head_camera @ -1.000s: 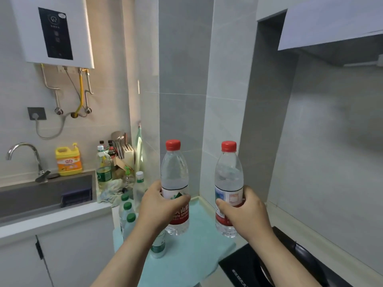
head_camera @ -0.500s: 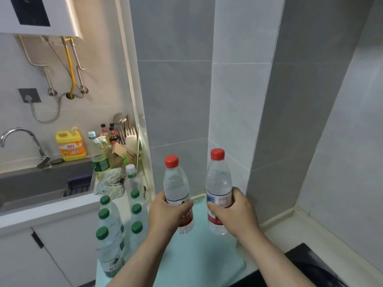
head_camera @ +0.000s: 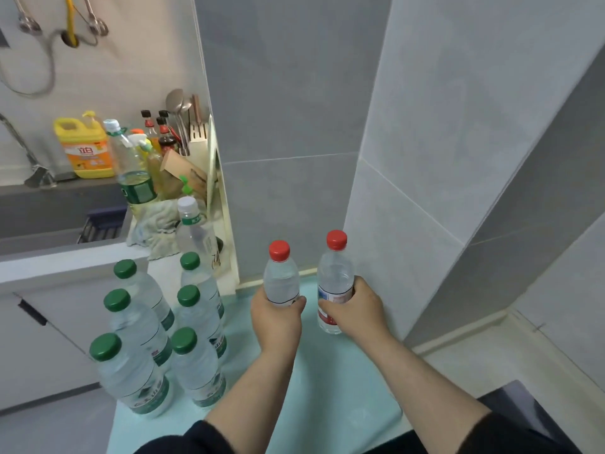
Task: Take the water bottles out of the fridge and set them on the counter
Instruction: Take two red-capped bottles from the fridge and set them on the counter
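I hold two clear water bottles with red caps, both upright, low over the pale turquoise counter top [head_camera: 343,371] near the tiled corner. My left hand [head_camera: 276,317] is shut on the left red-capped bottle [head_camera: 281,276]. My right hand [head_camera: 355,309] is shut on the right red-capped bottle [head_camera: 335,273], whose base looks close to or on the surface. Left of them, several green-capped water bottles [head_camera: 193,365] stand in two rows on the same surface. No fridge is in view.
A white-capped bottle [head_camera: 191,224], a rag, sauce bottles, a knife block [head_camera: 196,139] and a yellow detergent jug [head_camera: 86,149] crowd the white counter beside the sink [head_camera: 59,211]. Grey tiled walls close in behind and to the right. A dark cooktop corner [head_camera: 520,401] lies at lower right.
Both hands have carried the red-capped bottles down and forward toward the turquoise surface by the wall. The view has tipped down, bringing the green-capped bottles into sight.
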Tool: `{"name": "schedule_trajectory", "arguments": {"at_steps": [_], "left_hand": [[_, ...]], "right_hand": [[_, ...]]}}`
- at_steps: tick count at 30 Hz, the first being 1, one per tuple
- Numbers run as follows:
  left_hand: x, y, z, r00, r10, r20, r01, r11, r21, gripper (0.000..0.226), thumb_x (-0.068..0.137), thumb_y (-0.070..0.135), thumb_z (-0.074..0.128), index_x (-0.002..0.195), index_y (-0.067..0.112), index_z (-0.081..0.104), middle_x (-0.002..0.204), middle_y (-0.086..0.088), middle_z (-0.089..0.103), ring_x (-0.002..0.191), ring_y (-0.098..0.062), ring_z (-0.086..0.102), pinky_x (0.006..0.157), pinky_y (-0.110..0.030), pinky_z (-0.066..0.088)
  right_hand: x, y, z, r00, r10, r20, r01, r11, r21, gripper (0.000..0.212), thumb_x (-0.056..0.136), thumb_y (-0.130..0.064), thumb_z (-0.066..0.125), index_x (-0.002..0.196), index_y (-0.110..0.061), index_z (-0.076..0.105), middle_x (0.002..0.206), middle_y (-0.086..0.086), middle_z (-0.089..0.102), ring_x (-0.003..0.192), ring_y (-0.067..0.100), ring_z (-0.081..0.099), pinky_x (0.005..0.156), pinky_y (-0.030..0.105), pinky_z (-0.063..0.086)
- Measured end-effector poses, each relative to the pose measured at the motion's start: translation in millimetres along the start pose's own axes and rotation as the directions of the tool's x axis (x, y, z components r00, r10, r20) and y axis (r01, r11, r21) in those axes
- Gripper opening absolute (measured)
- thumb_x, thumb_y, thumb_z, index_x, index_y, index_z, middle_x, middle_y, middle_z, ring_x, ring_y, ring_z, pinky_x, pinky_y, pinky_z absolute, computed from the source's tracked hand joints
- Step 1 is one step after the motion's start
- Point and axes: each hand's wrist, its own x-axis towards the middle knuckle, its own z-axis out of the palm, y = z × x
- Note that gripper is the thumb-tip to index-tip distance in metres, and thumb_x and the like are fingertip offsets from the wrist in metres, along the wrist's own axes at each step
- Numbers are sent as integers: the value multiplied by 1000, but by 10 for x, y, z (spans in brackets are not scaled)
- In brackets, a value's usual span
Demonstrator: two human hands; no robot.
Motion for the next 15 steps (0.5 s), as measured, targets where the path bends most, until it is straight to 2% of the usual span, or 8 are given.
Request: {"name": "schedule_trajectory", "arguments": {"at_steps": [3, 7, 11, 15], "left_hand": [[244, -283, 40, 993, -28, -116, 30, 999, 17, 27, 56, 23, 74, 74, 26, 54, 74, -10, 68, 65, -33, 67, 60, -48, 58], [508, -384, -8, 976, -44, -211, 42, 999, -13, 32, 63, 13, 76, 78, 26, 52, 79, -10, 68, 66, -30, 65, 61, -40, 55], [734, -504, 6, 966, -56, -251, 54, 998, -14, 33, 65, 8, 78, 86, 20, 55, 81, -9, 69, 70, -29, 66, 62, -37, 53], [843, -527, 49, 972, 29, -232, -24, 999, 24, 38, 66, 3, 77, 74, 27, 49, 73, 3, 61, 64, -16, 57, 53, -25, 43]], "right_hand": [[155, 128, 204, 999, 12, 50, -12, 1000, -9, 36, 63, -32, 79, 92, -28, 57, 83, -13, 67, 76, 12, 65, 58, 25, 51], [315, 197, 475, 993, 23, 120, -24, 1000, 3, 35, 64, -27, 76, 94, -27, 58, 84, -9, 69, 75, 14, 67, 53, 25, 52], [479, 208, 766, 987, -2, 163, 1, 1000, 3, 43, 62, -32, 77, 100, -27, 58, 89, -10, 69, 79, 12, 67, 61, 28, 55], [622, 217, 970, 986, -2, 169, 2, 1000, 3, 44, 63, -29, 80, 101, -23, 58, 94, -9, 69, 84, 13, 66, 69, 30, 57]]}}
